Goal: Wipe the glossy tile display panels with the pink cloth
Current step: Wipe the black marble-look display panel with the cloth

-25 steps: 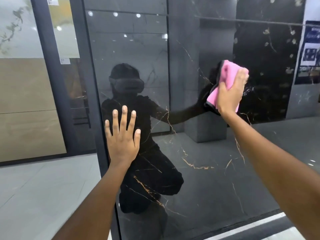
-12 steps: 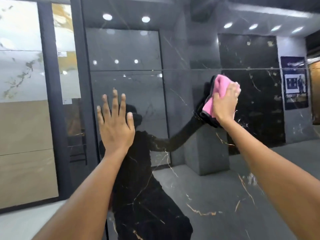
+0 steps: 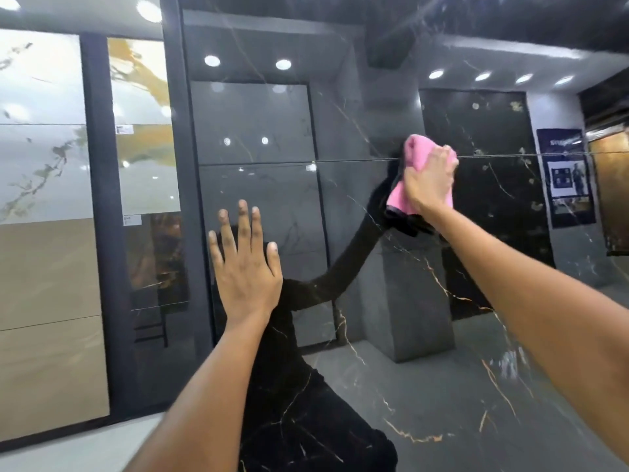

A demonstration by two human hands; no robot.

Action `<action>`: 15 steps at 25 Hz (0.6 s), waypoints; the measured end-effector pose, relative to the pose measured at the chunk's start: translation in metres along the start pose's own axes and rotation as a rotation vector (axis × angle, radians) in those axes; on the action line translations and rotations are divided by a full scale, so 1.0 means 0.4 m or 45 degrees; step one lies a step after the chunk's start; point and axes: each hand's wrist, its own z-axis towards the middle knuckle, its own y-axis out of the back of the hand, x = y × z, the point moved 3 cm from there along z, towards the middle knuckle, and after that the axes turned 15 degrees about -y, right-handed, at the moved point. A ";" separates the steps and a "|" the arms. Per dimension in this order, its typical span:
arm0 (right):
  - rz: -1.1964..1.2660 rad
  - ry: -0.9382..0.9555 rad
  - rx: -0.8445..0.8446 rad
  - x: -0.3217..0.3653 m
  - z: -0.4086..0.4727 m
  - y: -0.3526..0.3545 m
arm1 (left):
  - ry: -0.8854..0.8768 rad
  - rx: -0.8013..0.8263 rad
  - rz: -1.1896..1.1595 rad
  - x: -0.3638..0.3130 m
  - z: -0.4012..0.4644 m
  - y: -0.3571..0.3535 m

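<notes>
A glossy black tile panel (image 3: 425, 386) with thin gold veins fills the view in front of me and mirrors the room. My right hand (image 3: 429, 180) grips a bunched pink cloth (image 3: 416, 155) and presses it against the panel, right at the thin horizontal joint between two tiles. Pink cloth shows above and below the fingers. My left hand (image 3: 245, 267) lies flat on the panel lower to the left, fingers straight and spread, holding nothing.
A dark metal frame (image 3: 177, 199) edges the black panel on the left. Beyond it hang white marble-look and beige display panels (image 3: 44, 260). Pale floor (image 3: 68, 451) shows at the bottom left. Reflected ceiling lights and a poster appear in the gloss.
My right hand has carried the cloth upward on the panel to the tile joint. The left hand slid upward too, still flat. My head has tilted up.
</notes>
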 end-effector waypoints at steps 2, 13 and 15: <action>-0.039 0.469 0.236 0.077 -0.141 -0.080 | -0.006 -0.012 -0.015 0.001 0.001 0.002; -0.403 0.396 0.291 -0.102 -0.054 -0.015 | 0.024 0.020 -0.025 -0.001 0.001 0.010; -0.447 0.930 0.482 -0.150 -0.206 -0.074 | 0.028 0.062 -0.001 -0.001 0.001 0.007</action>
